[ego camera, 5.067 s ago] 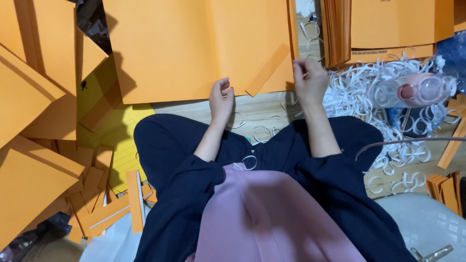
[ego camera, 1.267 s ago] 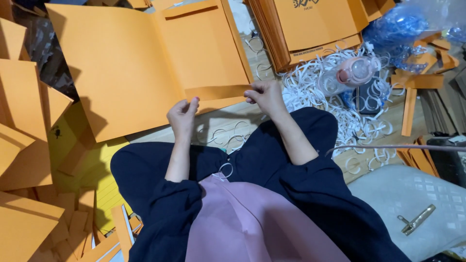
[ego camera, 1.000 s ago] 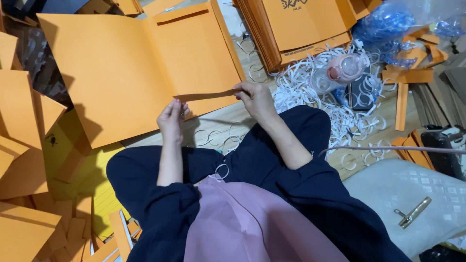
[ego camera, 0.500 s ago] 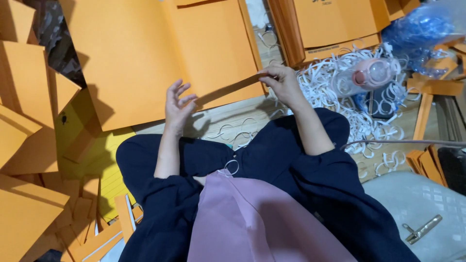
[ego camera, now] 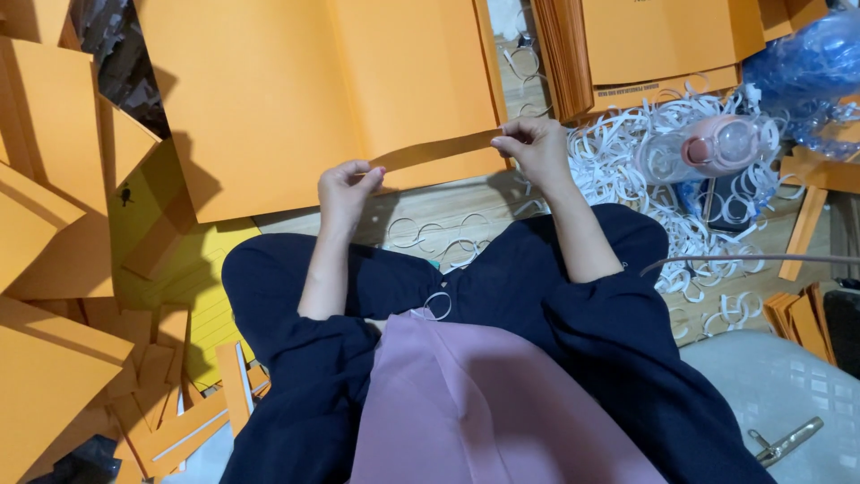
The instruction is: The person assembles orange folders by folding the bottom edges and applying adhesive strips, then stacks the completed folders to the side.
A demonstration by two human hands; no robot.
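The big orange card sheet (ego camera: pixel 296 99) lies spread flat on the floor ahead of you, filling most of the upper left, with a crease running down it and its near edge folded up into a narrow flap (ego camera: pixel 439 151). More orange card pieces (ego camera: pixel 54 251) are scattered to your left, and a stack of orange sheets (ego camera: pixel 663 45) sits to the upper right, well apart from your hands. A heap of white paper strips (ego camera: pixel 645 161) spreads beside your right arm, with a clear bottle with a pink cap (ego camera: pixel 708 148) lying on top of it. Your right hand (ego camera: pixel 536 148) pinches the right end of the flap between thumb and fingers. Your left hand (ego camera: pixel 345 188) pinches the flap's left end, fingertips closed on the card edge.
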